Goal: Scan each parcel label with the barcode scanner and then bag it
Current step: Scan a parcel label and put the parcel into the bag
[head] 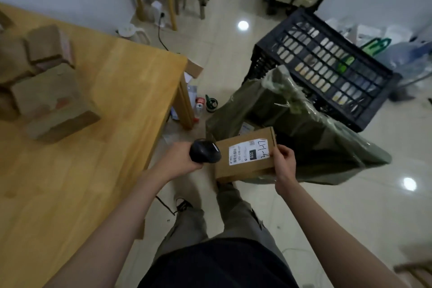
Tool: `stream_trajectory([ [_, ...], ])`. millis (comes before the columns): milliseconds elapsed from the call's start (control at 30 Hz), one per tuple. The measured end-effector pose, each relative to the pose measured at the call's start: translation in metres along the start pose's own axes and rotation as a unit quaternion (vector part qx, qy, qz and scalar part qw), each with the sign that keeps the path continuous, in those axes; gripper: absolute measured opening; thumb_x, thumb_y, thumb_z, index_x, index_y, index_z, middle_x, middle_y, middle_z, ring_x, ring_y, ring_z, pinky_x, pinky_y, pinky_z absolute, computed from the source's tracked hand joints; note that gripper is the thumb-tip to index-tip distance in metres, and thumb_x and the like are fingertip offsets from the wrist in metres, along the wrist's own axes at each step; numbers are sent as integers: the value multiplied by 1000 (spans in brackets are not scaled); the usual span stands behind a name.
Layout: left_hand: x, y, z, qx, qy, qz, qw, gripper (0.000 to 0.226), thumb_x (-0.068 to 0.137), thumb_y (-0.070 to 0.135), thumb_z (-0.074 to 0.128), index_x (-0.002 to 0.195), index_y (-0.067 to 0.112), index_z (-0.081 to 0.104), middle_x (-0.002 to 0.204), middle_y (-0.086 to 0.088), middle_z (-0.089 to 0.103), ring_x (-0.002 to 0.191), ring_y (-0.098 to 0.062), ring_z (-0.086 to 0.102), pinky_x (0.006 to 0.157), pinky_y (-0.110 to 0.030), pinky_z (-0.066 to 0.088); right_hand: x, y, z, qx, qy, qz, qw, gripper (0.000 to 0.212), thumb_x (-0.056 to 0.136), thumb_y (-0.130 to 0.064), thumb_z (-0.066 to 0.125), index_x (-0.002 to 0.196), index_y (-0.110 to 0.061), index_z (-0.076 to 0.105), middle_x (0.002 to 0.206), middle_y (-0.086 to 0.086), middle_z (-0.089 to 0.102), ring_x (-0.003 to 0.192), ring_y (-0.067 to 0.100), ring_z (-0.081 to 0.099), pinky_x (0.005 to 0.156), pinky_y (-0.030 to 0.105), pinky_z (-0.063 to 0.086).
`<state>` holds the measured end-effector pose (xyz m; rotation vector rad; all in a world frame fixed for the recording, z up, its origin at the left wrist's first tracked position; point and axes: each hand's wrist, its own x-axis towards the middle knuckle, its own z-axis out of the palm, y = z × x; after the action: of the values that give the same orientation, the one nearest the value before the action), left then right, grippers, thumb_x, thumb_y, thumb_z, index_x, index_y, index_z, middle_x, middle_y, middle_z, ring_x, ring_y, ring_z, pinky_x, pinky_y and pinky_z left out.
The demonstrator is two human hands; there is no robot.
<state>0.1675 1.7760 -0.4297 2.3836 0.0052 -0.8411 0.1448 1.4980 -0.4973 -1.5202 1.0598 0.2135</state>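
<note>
We are holding a cardboard parcel in the air above the floor, in front of the legs, with its white label facing up toward the camera. Our right hand is gripping the parcel's right end, thumb on the top face beside the label and the other fingers hidden beneath. Our left hand is closing around the black barcode scanner, whose head is lying just beside the parcel's left end, touching or nearly so; we cannot tell which. The parcel's long axis is running left to right between the two hands, so the printed barcode is sitting at the end nearer the scanner, and we judge the coming scan to depend on that closeness. The open green bag is lying directly beyond the parcel, on the right-hand side, so the right hand is the nearer one for bagging. More parcels are waiting on the wooden table to the left, blurred. The scanner's window and any beam are hidden, the bag's contents are hard to make out, and the black crate behind is partly covered by it.
</note>
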Motion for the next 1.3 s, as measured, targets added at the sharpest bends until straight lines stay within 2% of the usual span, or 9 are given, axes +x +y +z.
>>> stream_trajectory([
  [67, 14, 14, 10, -7, -8, -8, 1000, 32, 75, 19, 78, 62, 30, 51, 64, 11, 56, 67, -10, 59, 52, -19, 35, 18, -4, -9, -5, 30, -1, 1000, 46, 95, -25, 64, 137, -19, 47, 110, -1, 56, 91, 13, 56, 75, 32, 47],
  [233, 49, 42, 27, -23, -20, -35, 999, 32, 77, 18, 77, 61, 30, 52, 63, 11, 57, 61, -2, 56, 50, -16, 34, 74, -11, -13, -76, 45, 40, 995, 60, 89, -24, 72, 142, -20, 44, 132, 9, 55, 114, 31, 59, 94, 49, 54],
  [400, 79, 45, 35, -44, -20, -80, 996, 19, 77, 20, 77, 68, 25, 61, 67, 8, 62, 64, -3, 60, 50, -15, 35, 123, -23, 4, -159, 26, 37, 986, 65, 84, -20, 79, 140, -22, 46, 141, 10, 40, 122, 32, 50, 102, 46, 47],
  [567, 102, 35, 39, -49, -1, -121, 991, 22, 78, 22, 77, 69, 27, 58, 69, 9, 60, 66, -4, 57, 51, -17, 35, 164, -28, 37, -207, -22, 16, 978, 64, 82, -23, 81, 137, -23, 49, 133, 8, 59, 122, 30, 58, 102, 46, 51],
  [800, 116, 15, 39, -45, 12, -154, 987, 14, 78, 22, 76, 80, 11, 67, 77, -5, 66, 67, -12, 60, 52, -22, 40, 201, -41, 84, -320, -57, 5, 946, 70, 92, -45, 63, 152, -18, 38, 152, 12, 46, 138, 34, 44, 114, 42, 37],
  [933, 112, 8, 34, -52, 23, -169, 984, 15, 78, 24, 75, 81, 11, 68, 78, -5, 67, 72, -19, 63, 56, -28, 43, 194, -51, 89, -391, -135, -24, 910, 50, 96, -28, 61, 141, -11, 48, 144, 14, 51, 135, 34, 46, 108, 38, 39],
  [1033, 103, 9, 25, -64, 38, -170, 983, 16, 77, 24, 74, 70, 17, 61, 72, -2, 64, 66, -15, 61, 51, -26, 38, 176, -65, 84, -428, -186, -28, 884, 27, 94, -21, 63, 120, -12, 59, 123, 14, 61, 112, 30, 59, 93, 40, 51],
  [1133, 88, 14, 11, -81, 62, -166, 981, 26, 76, 23, 74, 62, 22, 52, 65, 1, 58, 60, -14, 57, 50, -26, 34, 145, -89, 83, -484, -254, -65, 835, 10, 94, -18, 66, 102, -15, 61, 103, 8, 63, 92, 24, 65, 75, 38, 60],
  [1300, 41, 16, -24, -111, 126, -156, 973, 33, 79, 20, 75, 62, 28, 47, 64, 6, 53, 61, -11, 52, 49, -23, 31, 82, -134, 107, -567, -333, -174, 733, 24, 92, -20, 69, 111, -21, 55, 105, 1, 58, 89, 19, 65, 72, 35, 62],
])
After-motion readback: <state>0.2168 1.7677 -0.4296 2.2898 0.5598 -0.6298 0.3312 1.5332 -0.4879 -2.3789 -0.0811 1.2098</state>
